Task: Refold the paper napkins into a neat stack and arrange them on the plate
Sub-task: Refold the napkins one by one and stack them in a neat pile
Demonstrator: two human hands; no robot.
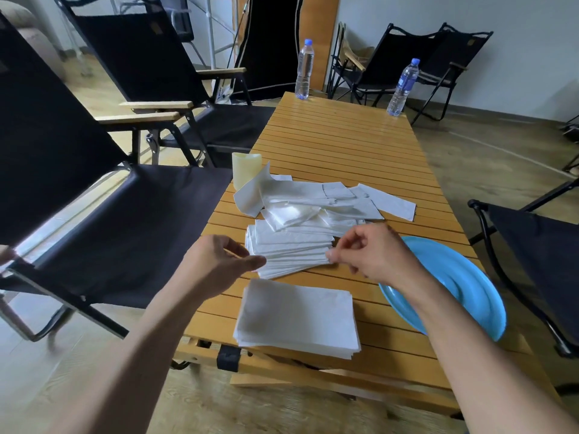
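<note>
— Where are the napkins sitting?

— I'm seeing a fanned pile (289, 253) mid-table (344, 139), loose crumpled ones (316, 200) behind it, a squared stack (297, 317) nearest me, and the blue plate (463, 277) at right, holding none.

— And the grips?

— My right hand (372, 255) is pinching the fanned pile's right edge; my left hand (224, 261) is hovering open beside its left edge, holding nothing.

— How will they handle?

— I'm judging them light, limp and easily torn, so I'm favouring both short edges, supporting underneath.
</note>
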